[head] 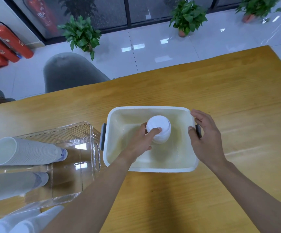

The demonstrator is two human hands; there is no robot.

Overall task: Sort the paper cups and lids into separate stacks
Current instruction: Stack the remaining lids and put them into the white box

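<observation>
White plastic lids [159,129] stood as one stack near the middle of the cream bin [150,169], upright or nearly so. The left hand [142,140] reached in over the near wall and held the stack, fingers curled round its side and a fingertip laid across the top lid. The right hand [203,135] rested on the bin's right rim by the grey handle [198,130], fingers relaxed and lightly spread, steadying it. Well to the left, a clear bin [79,142] lay on the wooden table [220,91] holding nested paper cups [28,151] on their sides, with more cups in front of it.

The likely trouble was the lid stack itself: it looked tall and loose, so a sideways nudge or an uneven lift could shear it and spill lids across the bin. Letting go of the rim could also let the bin slide.
</observation>
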